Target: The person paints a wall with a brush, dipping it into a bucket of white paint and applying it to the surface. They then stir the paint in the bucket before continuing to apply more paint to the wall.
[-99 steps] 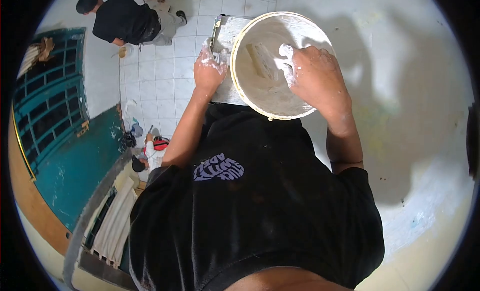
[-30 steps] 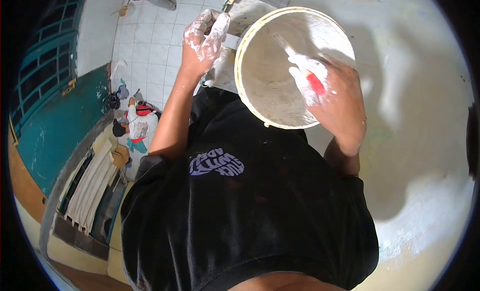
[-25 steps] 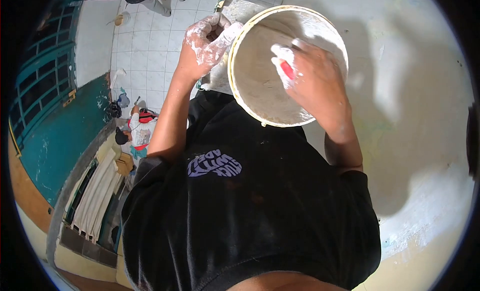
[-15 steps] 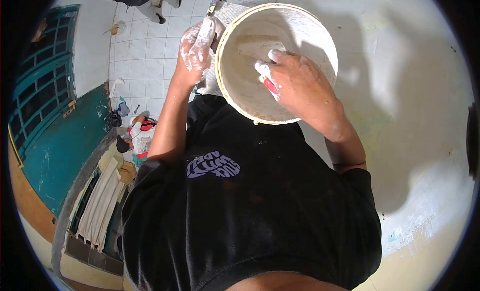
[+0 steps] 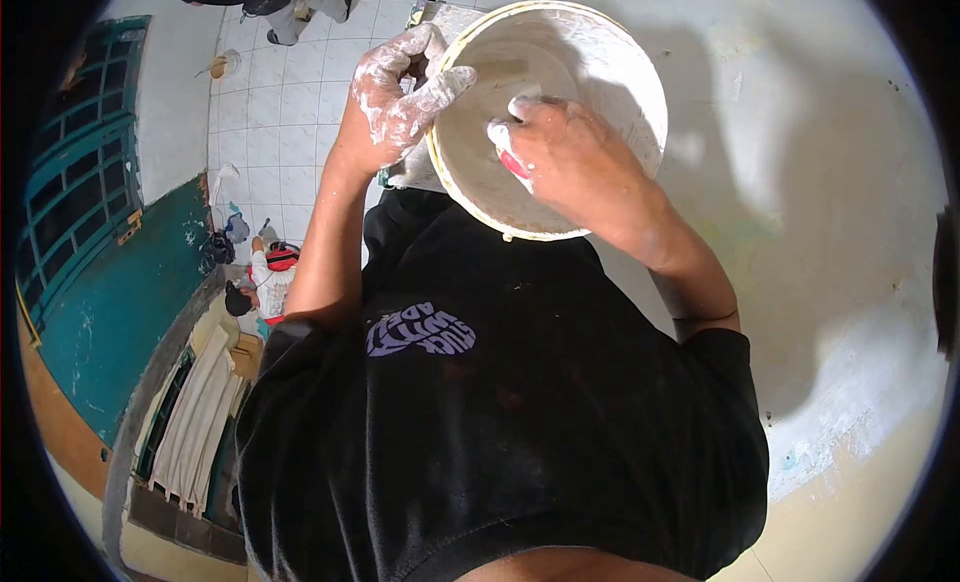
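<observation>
A large whitish bucket (image 5: 655,132), smeared inside with pale paste, stands in front of my body. My left hand (image 5: 400,97), coated in white, is at its left rim, thumb laid over the edge and fingers curled outside. My right hand (image 5: 580,157) reaches inside the bucket, closed around a red-handled tool (image 5: 515,166). White paste covers its thumb and fingertip. The tool's working end cannot be made out. Beneath the bucket's left side shows a worn, paint-spattered board (image 5: 450,20).
A pale, patchy wall (image 5: 800,232) rises on the right. On the left are a teal barred window (image 5: 85,112) and a person (image 5: 265,282) low down. Another person (image 5: 295,7) stands on the tiled floor (image 5: 265,112), near a small container (image 5: 225,64).
My left thumb has swung from upright beside the rim to across it, opening a gap from the index finger. The bucket and right hand appear slightly farther left in view.
</observation>
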{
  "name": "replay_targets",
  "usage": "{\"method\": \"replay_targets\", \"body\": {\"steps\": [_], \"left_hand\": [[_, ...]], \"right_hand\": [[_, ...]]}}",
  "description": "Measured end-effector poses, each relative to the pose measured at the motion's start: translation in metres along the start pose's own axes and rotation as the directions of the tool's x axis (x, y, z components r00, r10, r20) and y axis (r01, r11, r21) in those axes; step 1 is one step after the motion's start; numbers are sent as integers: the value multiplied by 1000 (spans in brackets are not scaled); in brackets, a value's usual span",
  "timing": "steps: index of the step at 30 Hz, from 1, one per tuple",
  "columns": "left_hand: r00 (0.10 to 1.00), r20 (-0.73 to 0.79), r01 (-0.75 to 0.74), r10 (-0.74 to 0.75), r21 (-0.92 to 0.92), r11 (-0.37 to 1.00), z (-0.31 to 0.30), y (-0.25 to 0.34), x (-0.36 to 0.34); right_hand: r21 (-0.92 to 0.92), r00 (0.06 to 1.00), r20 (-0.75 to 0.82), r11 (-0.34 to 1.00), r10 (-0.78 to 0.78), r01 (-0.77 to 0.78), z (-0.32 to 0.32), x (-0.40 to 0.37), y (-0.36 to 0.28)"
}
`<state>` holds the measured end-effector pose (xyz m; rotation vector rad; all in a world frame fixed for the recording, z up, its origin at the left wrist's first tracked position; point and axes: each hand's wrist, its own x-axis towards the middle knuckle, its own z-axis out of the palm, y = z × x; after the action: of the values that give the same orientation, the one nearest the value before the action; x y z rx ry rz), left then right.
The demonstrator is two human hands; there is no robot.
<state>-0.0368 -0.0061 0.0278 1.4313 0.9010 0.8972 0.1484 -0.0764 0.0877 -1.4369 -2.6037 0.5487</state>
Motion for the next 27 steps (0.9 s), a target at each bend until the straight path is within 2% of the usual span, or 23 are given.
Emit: {"method": "replay_targets", "body": {"steps": [4, 7, 10, 13, 16, 19, 22, 25, 27], "left_hand": [[1000, 17, -13, 13, -23, 1000, 0, -8, 0], [999, 35, 6, -4, -71, 997, 0, -6, 1], [1000, 20, 15, -13, -107, 994, 3, -5, 0], [1000, 3, -2, 2, -124, 992, 5, -4, 0], [999, 21, -25, 25, -41, 999, 0, -8, 0], [1000, -4, -14, 13, -73, 997, 3, -2, -2], [998, -4, -60, 60, -74, 995, 2, -3, -2], [996, -15, -89, 88, -39, 995, 2, -3, -2], [998, -6, -68, 67, -62, 996, 4, 2, -2]], "right_hand": [[97, 995, 53, 992, -84, 79, -15, -9, 4], [66, 967, 226, 989, 117, -135, -36, -8, -2], [-67, 974, 117, 980, 193, -186, -32, -2, -6], [-40, 952, 256, 986, 168, -164, -16, 14, 2], [-89, 952, 289, 993, 96, -73, -3, 11, -2], [95, 994, -43, 990, -101, 105, -4, -1, 11], [99, 985, 161, 994, -59, 43, -19, -4, 4], [156, 996, 88, 988, 7, -20, -32, -8, 2], [35, 1000, 29, 999, -2, 1, -25, -5, 2]]}}
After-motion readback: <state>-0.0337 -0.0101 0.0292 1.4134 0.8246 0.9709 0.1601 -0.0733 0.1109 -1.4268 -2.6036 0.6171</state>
